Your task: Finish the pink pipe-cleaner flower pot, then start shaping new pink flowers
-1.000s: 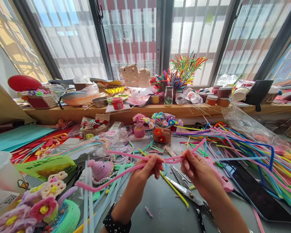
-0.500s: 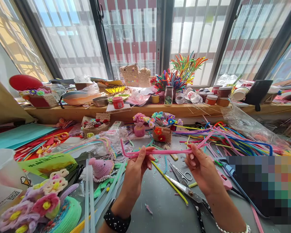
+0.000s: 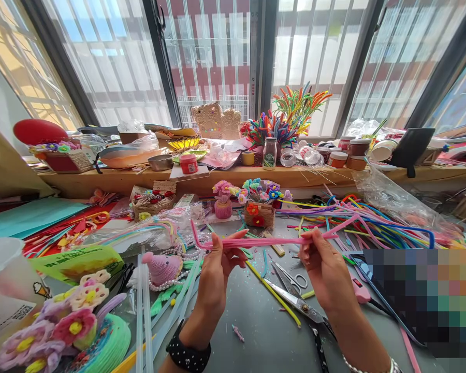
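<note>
Left hand (image 3: 213, 282), right hand (image 3: 321, 269), fingers clamped on pink fuzzy stems (image 3: 264, 241), stretched level above the bench (image 3: 256, 336), scissors (image 3: 294, 302) below!

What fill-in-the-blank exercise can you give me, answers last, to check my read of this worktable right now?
1. The pipe cleaners spanning from the left hand to the right hand are coloured ____.
2. The wristband on the left wrist is ____ with white dots.
3. The glass bottle on the wooden windowsill stands ____, not tipped over.
4. The bare tabletop between the forearms is coloured ____.

Missing words: pink; black; upright; grey.
</note>
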Motion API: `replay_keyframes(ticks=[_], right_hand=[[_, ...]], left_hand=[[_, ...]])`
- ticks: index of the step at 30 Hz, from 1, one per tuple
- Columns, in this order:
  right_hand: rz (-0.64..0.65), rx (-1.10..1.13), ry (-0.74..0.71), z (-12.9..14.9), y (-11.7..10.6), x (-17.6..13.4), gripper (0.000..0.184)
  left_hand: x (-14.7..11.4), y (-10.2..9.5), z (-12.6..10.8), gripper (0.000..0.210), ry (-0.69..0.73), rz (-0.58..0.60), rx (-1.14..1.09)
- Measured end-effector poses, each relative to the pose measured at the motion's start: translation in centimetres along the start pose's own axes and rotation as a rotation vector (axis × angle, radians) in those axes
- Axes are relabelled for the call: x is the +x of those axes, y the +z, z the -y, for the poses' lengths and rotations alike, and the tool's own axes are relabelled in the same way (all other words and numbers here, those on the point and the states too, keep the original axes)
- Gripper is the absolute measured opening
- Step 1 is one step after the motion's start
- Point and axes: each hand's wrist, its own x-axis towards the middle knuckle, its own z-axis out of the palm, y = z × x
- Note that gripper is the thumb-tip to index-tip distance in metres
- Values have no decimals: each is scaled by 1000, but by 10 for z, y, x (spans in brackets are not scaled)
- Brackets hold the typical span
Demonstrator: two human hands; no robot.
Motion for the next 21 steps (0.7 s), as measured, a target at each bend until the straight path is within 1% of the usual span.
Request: replay_keyframes(ticks=[3,7,9,14,16,18,21], right_hand=[[9,17,24,1,0,0,21],[100,-35,82,0,2,-2,23],[135,-63,95,0,3,-4,23],[143,-105,101,0,4,-4,24],[186,-123,119,0,4,-5,23],[259,-152,130,-1,4,-7,21],[333,-192,123,-1,4,-9,19]], left_hand=[[0,-1,-3,49,-27,14,-42],[-2,0,-3,32,-57,77,21],[-3,1,-2,29,-72,114,53],[-6,5,0,27,-71,173,116],[-6,6,1,23,-73,198,152],[-6,7,3,21,-69,228,160],[-5,5,5,24,-44,215,88]])
